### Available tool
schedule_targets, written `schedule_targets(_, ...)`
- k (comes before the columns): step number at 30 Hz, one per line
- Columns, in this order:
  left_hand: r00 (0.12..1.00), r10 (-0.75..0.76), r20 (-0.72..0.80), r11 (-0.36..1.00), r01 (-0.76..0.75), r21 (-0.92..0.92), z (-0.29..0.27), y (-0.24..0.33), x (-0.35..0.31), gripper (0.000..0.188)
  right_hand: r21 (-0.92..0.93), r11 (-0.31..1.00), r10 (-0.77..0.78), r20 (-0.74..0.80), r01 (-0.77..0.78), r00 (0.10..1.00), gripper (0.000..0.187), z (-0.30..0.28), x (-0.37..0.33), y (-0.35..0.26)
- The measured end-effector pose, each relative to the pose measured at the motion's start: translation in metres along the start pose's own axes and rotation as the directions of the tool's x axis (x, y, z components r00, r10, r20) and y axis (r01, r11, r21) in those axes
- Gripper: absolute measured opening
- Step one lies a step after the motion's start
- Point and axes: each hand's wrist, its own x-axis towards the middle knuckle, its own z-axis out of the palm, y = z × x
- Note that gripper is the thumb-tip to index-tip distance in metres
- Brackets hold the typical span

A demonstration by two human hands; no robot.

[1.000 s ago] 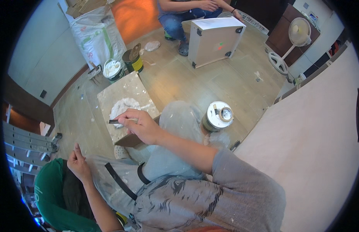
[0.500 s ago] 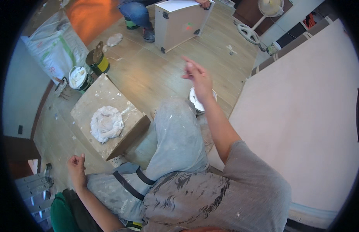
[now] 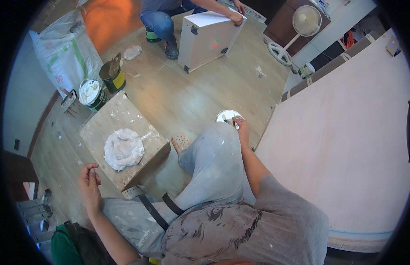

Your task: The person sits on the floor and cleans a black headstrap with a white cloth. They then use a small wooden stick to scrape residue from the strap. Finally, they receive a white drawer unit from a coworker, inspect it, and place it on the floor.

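One round black-and-yellow can [image 3: 119, 83] bears an upright brown piece [image 3: 115, 65]; right hand [image 3: 242, 129] meets a grey object [image 3: 238, 118] on a round white lid [image 3: 222, 113], grip and long axis indistinct; left hand [image 3: 91, 180] curls loosely.

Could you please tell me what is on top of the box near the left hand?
A lumpy white mound sits on the white-spotted top of the box. Whatever lies directly beneath the mound is covered and cannot be seen.
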Motion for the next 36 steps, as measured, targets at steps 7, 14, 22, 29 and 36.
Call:
schedule_targets(7, 0.989, -0.079, 0.128, 0.992, 0.065, 0.110, 0.006, 0.023, 0.002, 0.027, 0.412, 0.907, -0.009, 0.238, -0.092, 0.971, 0.015, -0.067, 0.056, -0.163)
schedule_targets(14, 0.961, 0.205, 0.186, 0.978, -0.194, -0.078, 0.027, 0.056, 0.011, 0.034, 0.589, 0.808, -0.315, 0.437, -0.003, 0.842, 0.020, -0.095, 0.024, -0.311)
schedule_targets(22, 0.556, 0.682, 0.475, 0.535, -0.822, 0.194, 0.024, 0.083, 0.025, 0.030, 0.682, 0.174, -0.965, -0.023, 0.710, 0.259, 0.037, -0.041, -0.058, -0.472)
schedule_targets(29, 0.706, 0.104, 0.701, 0.707, -0.548, 0.447, 0.047, 0.129, -0.010, 0.056, 0.767, 0.572, -0.809, 0.586, 0.290, 0.046, 0.041, 0.007, -0.022, -0.466)
schedule_targets(36, 0.983, 0.183, -0.015, 0.980, -0.184, -0.082, 0.002, 0.028, 0.084, 0.054, 0.540, 0.677, -0.677, 0.724, 0.500, 0.134, 0.020, 0.088, -0.006, -0.395)
